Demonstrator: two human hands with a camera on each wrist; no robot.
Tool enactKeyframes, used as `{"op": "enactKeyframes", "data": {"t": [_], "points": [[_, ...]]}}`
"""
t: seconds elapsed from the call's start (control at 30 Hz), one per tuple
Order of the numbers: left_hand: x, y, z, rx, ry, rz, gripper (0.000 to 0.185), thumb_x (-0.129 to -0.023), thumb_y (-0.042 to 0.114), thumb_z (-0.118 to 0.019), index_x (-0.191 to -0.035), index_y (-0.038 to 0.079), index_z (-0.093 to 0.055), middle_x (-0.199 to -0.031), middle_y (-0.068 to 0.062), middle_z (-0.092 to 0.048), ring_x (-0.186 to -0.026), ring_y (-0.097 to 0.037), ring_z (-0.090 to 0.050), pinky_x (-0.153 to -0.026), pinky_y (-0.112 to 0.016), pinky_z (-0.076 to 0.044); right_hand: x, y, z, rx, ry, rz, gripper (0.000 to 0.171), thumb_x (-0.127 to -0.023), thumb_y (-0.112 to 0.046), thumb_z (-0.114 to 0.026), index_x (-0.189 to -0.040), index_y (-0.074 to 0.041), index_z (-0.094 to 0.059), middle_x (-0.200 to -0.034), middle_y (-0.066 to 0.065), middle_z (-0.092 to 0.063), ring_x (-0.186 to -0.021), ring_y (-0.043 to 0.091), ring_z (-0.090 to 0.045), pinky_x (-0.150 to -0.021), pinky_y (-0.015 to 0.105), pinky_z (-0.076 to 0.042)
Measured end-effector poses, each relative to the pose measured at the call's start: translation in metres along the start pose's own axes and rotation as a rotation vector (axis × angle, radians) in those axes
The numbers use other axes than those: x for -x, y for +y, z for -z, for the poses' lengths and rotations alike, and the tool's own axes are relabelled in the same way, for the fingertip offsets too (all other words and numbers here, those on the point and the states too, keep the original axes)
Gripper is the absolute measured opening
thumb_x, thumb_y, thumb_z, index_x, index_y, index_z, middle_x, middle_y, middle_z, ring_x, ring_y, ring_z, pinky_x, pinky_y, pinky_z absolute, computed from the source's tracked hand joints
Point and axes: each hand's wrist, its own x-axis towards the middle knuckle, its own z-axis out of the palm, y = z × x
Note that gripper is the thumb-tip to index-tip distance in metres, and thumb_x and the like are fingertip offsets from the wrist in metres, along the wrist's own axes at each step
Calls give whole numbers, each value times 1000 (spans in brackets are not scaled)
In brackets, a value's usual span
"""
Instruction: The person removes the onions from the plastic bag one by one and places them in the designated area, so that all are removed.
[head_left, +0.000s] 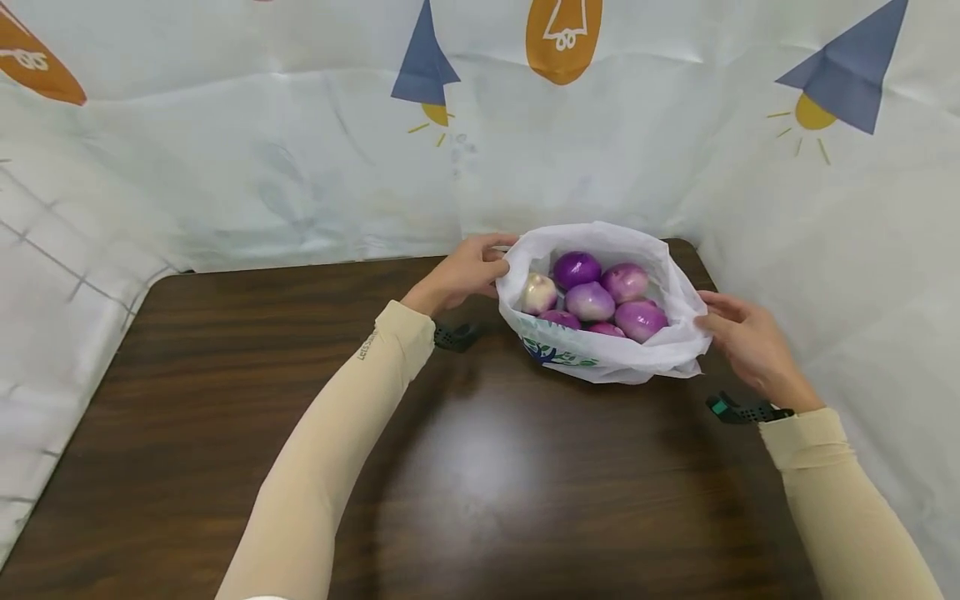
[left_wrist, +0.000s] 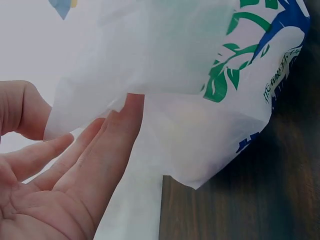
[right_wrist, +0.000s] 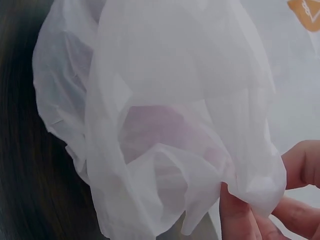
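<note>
A white plastic bag (head_left: 622,354) with a green and blue tree print stands on the table with its mouth spread wide. Inside lie several red onions (head_left: 589,301), glossy and purple, and a paler onion (head_left: 538,294) at the left. My left hand (head_left: 467,271) pinches the bag's rim on the left side; in the left wrist view the thumb and fingers (left_wrist: 107,155) lie on either side of the film. On the opposite side, my right hand (head_left: 750,342) pinches the rim between thumb and fingers (right_wrist: 240,215). A faint purple onion shows through the film in the right wrist view.
The dark wood table (head_left: 480,467) has rounded back corners. White cloth (head_left: 315,167) printed with lamps and bulbs hangs behind it and at the right. Dark bands (head_left: 738,410) circle both wrists below the cream sleeves.
</note>
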Motion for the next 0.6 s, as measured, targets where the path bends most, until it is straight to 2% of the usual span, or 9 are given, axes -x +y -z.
{"op": "enactKeyframes", "data": {"t": [0.3,0.6], "points": [[18,-10,9,17,10,3,57,-100,6,-48,-155,16,-45,-139,-17,-64,-109,-26,-68,-94,-49,-61,-12,-6,-9,-52,-66,47,61,-103,-22,-64,-155,-1,-38,-120,-11,-57,-101,2,-61,-85,11,-56],[31,-20,18,57,34,33,57,-100,6,-50,-154,22,-46,-139,-15,-63,-110,-27,-69,-99,-57,-57,-25,-11,-14,-98,-116,66,63,-102,-20,-66,-156,-2,-38,-123,-11,-60,-101,2,-64,-84,13,-57]]}}
